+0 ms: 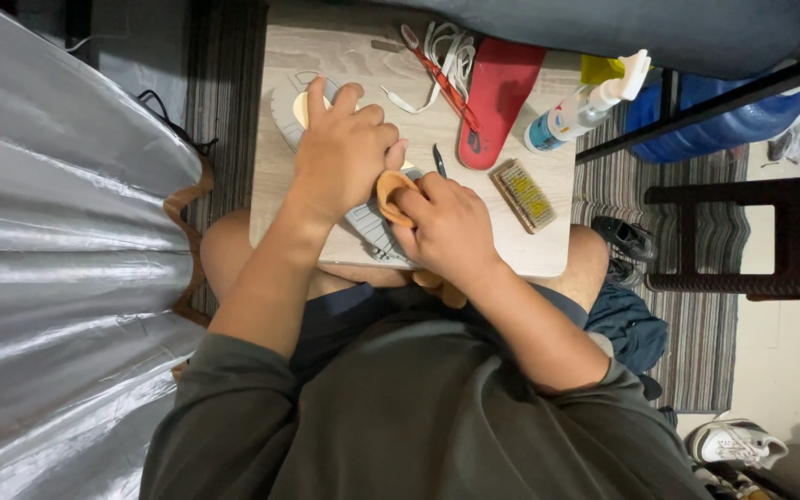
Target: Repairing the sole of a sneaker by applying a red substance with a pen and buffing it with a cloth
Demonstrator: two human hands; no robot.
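**2 hands on a shoe at a small board**

The left hand (pixel 343 148) lies palm down over a pale shoe (pixel 363 222) on a wooden board (pixel 548 231) across the person's lap. Its fingers are curled over the shoe's upper, the index finger stretched toward the far end, the knuckles raised. The forearm runs straight from the lower left up to the board, wrist level.

The right hand (pixel 451 227) is closed around a tan brush (pixel 393 194), thumb on top, the rounded end pressed against the shoe's side just beside the left thumb. Its wrist bends inward, and the forearm comes in from the lower right at a slant, bare below a dark green sleeve.

The shoe sits at the board's near left part, sole side toward the person, mostly covered by both hands.

Farther out on the board lie a red insole (pixel 497 97), white laces (pixel 442 56), a spray bottle (pixel 585 106) on its side, a flat bristle brush (pixel 523 194) and a thin dark tool (pixel 440 160) just beyond the right knuckles. A white sneaker (pixel 738 443) stands on the floor at the right.
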